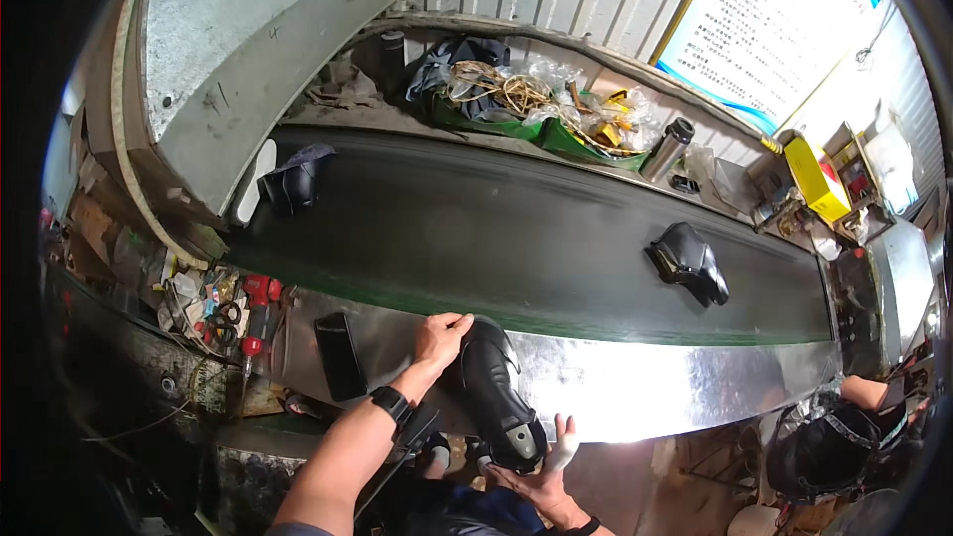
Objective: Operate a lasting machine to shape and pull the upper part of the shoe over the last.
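Observation:
A black shoe [488, 382] lies lengthwise across the metal ledge [615, 387] in front of me, its near end reaching past the ledge's edge. A grey piece with a small hole shows at that near end. My left hand [440, 339] has its fingers closed at the shoe's far end. Cupped under the near end is my right hand [551, 476], with one finger sticking up beside the shoe; its other fingers are partly hidden. On the dark conveyor belt [467, 218] stand another black shoe [690, 263] at right and a dark shoe piece [296, 179] at far left.
A black phone [340, 355] lies on the ledge left of my forearm. Farther left are a red power tool [260, 313] and clutter. Behind the belt, a shelf holds green bins [586, 147] and a steel flask [668, 149]. Another person's arm [866, 393] shows at right.

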{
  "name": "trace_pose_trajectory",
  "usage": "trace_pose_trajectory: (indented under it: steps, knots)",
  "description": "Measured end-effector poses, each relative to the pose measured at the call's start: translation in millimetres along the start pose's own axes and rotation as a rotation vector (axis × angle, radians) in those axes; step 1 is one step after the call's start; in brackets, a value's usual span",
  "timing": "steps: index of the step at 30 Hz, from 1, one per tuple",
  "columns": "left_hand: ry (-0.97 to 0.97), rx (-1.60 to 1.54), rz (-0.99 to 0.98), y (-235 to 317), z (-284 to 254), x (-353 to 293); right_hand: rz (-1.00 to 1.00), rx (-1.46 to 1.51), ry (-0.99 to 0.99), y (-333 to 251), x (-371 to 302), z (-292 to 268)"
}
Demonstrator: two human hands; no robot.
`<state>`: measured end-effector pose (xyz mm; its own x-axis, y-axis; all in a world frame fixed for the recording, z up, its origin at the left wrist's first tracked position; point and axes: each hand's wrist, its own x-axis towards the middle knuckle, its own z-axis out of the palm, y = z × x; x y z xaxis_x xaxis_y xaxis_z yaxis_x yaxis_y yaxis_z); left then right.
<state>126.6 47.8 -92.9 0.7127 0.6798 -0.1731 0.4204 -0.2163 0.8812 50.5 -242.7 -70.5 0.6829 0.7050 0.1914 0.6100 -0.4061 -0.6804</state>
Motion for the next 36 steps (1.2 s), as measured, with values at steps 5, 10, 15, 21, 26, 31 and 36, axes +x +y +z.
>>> trace_pose_trajectory:
  steps: [5, 10, 15, 21, 26, 31, 36]
  knots:
    - [0.029, 0.110, 0.063, -13, -12, -10, 0.207, 0.628, 0.031, 6, -7, -4]
    - [-0.031, 0.078, -0.228, 3, -18, -43, 0.157, 0.506, -0.294, 15, -24, -26]
    - [-0.077, 0.495, -0.197, 15, 7, -53, 0.026, 0.404, -0.365, 38, -26, -21]
    - [0.064, 0.394, -0.201, -4, 8, -41, -0.021, 0.461, -0.319, 63, -21, 7]
    - [0.136, 0.200, -0.316, 5, -21, -62, -0.046, 0.437, -0.359, 34, -14, -20]
    - [0.337, 0.032, -0.172, 31, -85, -124, 0.213, 0.971, -0.586, -9, 38, -70]
    - [0.540, -0.138, -0.175, 50, -153, -200, 0.969, 0.977, -0.894, -66, 91, -33]
